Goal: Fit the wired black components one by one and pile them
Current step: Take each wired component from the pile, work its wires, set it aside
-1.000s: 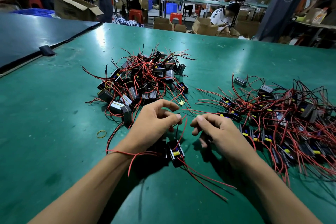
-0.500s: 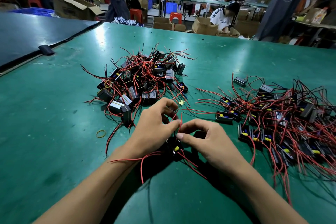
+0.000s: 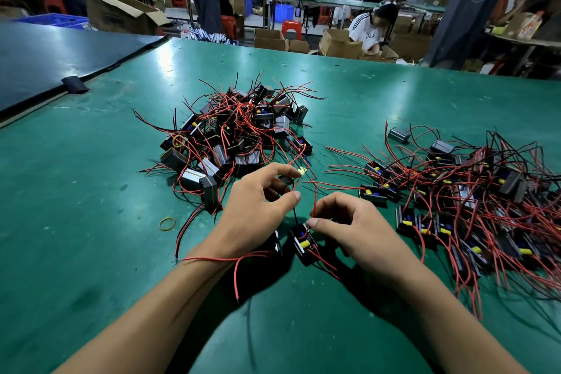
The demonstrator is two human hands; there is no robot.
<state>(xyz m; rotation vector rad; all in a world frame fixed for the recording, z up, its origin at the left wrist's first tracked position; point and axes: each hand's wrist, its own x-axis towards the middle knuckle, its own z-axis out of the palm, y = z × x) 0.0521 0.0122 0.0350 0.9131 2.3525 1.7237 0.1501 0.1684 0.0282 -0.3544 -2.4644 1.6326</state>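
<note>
Above black component (image 3: 303, 244): left hand (image 3: 255, 209) pinches black wire (image 3: 294, 215), right hand (image 3: 355, 231) red wire (image 3: 314, 200).

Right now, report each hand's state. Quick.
Left hand: fingers curled, gripping a small black part.
Right hand: pinching the red wire of the black component on the table.

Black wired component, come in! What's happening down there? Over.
Left hand pinches black wire, right hand pinches red wire. Component between hands, yellow part showing. Loose red lead draped over left wrist.
</note>
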